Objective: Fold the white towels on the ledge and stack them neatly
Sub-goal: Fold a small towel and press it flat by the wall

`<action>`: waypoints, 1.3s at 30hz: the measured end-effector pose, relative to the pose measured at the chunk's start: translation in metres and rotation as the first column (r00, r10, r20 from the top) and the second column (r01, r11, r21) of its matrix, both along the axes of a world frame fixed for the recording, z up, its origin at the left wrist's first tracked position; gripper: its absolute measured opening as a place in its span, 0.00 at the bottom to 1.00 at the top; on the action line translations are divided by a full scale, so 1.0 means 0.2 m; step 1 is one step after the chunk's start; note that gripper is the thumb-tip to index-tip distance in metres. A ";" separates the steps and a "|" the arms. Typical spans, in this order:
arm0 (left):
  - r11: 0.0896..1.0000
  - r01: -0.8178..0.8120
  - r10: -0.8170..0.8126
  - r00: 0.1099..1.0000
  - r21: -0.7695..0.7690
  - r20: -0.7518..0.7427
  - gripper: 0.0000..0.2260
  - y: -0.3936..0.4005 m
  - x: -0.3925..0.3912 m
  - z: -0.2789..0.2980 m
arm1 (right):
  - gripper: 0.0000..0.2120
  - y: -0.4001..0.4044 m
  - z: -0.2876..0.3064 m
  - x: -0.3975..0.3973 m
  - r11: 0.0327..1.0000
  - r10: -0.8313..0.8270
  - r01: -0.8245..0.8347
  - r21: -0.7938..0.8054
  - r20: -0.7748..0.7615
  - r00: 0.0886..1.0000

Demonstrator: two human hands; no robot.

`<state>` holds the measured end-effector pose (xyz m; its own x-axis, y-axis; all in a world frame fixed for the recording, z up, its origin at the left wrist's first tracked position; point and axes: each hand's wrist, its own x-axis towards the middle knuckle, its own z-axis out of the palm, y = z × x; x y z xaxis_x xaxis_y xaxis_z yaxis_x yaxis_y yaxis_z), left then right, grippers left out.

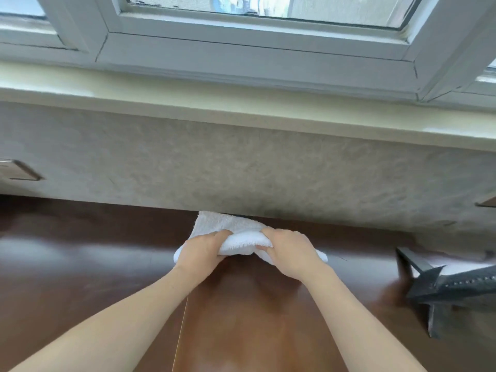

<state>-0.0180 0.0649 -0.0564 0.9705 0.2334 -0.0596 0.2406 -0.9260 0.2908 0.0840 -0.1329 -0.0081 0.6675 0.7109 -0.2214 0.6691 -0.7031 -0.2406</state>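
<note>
A white terry towel (228, 226) lies on the dark brown wooden ledge (80, 264), its far edge against the wall. My left hand (200, 251) grips the towel's near fold on the left. On the right, my right hand (288, 252) grips that same fold. Between the two hands the near part of the towel is lifted and rolled over into a thick fold. Small ends of the cloth stick out beside each wrist.
A grey textured wall (241, 167) rises right behind the ledge, with a pale windowsill (188, 100) and a white window frame above it. A dark metal object (442, 285) lies on the ledge at the right. A flat brown plate (18, 170) sits on the wall at the far left.
</note>
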 end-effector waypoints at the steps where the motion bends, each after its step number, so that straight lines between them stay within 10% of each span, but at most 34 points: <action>1: 1.000 0.002 -0.002 1.000 -0.001 -0.022 0.12 0.04 -0.02 0.00 | 0.15 0.03 0.03 -0.02 1.000 0.001 -0.002 -0.020 -0.006 1.000; 22: 0.971 -0.124 0.130 0.991 -0.204 0.017 0.15 1.32 -1.42 0.59 | 0.08 1.31 0.41 -1.27 0.977 0.086 -0.027 0.211 -0.272 0.958; 30: 0.884 -0.288 0.326 0.944 -0.368 0.044 0.17 1.76 -1.96 0.66 | 0.38 1.89 0.42 -1.78 0.957 0.207 -0.127 0.259 -0.308 0.929; 39: 0.879 -0.448 0.446 0.894 -0.166 -0.050 0.16 2.29 -2.36 0.67 | 0.22 2.52 0.37 -1.91 0.914 0.401 -0.371 0.167 -0.225 0.888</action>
